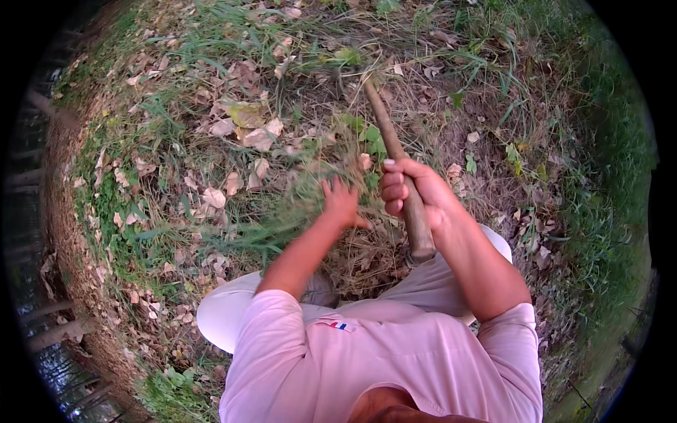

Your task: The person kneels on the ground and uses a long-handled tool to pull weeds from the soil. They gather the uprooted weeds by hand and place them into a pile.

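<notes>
My right hand [418, 193] is wrapped around a wooden tool handle [389, 124], its thumb lying along the wood. The thicker butt of the handle points back towards my right knee. The far end slants away from me into dry grass, where the tool's head cannot be made out. Left of the handle, my left hand [341, 203] is low over a clump of green grass [285, 211], with its fingers apart. Motion blurs this hand and the grass beside it, so contact with the blades is hard to judge.
Dry fallen leaves [214, 198] and straw cover the ground around me. A leafy green plant [373, 140] grows beside the handle. Bare soil [455, 143] shows to the right. Beyond the left edge of the bank [58, 211] are tree trunks. My bent knees frame the near ground.
</notes>
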`<state>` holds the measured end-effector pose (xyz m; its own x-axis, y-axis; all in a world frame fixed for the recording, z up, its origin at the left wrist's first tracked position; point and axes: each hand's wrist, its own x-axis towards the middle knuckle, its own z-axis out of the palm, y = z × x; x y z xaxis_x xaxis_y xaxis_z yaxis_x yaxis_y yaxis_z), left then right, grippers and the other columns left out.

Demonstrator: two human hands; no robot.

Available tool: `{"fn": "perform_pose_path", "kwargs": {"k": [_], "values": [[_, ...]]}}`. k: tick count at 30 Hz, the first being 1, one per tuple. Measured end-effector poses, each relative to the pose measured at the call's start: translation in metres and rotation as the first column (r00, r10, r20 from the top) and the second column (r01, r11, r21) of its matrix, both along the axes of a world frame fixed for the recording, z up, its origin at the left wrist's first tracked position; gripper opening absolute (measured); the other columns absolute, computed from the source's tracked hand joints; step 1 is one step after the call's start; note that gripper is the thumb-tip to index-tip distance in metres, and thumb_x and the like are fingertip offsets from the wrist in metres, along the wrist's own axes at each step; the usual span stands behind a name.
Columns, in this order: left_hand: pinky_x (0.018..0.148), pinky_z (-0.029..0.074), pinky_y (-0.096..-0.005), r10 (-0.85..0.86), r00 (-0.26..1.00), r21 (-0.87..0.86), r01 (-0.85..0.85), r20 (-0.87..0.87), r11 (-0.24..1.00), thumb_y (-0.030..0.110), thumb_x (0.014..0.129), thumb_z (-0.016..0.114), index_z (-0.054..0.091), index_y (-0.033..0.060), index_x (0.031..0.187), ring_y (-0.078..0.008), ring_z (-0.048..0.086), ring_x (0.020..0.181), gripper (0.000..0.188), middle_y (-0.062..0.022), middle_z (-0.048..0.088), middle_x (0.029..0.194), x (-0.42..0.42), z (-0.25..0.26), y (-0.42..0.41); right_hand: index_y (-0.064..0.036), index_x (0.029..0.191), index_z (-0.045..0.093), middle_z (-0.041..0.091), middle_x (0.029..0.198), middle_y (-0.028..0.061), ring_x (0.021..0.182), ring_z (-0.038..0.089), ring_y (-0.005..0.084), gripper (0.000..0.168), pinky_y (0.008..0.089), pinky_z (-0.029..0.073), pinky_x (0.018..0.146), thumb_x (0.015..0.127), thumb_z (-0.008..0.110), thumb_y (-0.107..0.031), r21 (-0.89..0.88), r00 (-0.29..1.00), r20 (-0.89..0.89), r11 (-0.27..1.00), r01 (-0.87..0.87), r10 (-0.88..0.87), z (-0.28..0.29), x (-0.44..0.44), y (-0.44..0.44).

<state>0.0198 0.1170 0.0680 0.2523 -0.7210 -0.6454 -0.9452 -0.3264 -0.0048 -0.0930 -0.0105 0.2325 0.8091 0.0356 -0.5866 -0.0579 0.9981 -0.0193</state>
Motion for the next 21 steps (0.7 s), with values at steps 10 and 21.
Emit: {"fn": "perform_pose_path", "kwargs": {"k": [10,21], "values": [[0.093,0.019,-0.0637,0.010,0.982,-0.263,0.042,0.191,0.964,0.023,0.081,0.049,0.048,0.0087,0.121,-0.0386,0.029,0.122,0.042,-0.0182,0.044,0.123,-0.010,-0.139,0.069,-0.014,0.070,0.040,0.041,0.060,-0.0079,0.046,0.040,0.0043,0.018,0.0221,0.035,0.042,0.084,0.051,-0.016,0.030,0.987,-0.112,0.993,-0.110,0.113,0.001,-0.008,0.009],[0.063,0.045,-0.0432,0.271,0.904,-0.669,0.023,0.332,0.743,0.019,0.085,0.047,0.057,0.0056,0.080,-0.0293,0.056,0.074,0.018,-0.0135,0.058,0.075,0.132,-0.037,0.077,-0.013,0.079,0.041,0.047,0.059,-0.0058,0.046,0.044,0.0060,0.016,0.0247,0.041,0.043,0.080,0.056,-0.016,-0.124,0.992,-0.095,0.988,-0.091,0.079,-0.027,0.009,-0.005]]}}
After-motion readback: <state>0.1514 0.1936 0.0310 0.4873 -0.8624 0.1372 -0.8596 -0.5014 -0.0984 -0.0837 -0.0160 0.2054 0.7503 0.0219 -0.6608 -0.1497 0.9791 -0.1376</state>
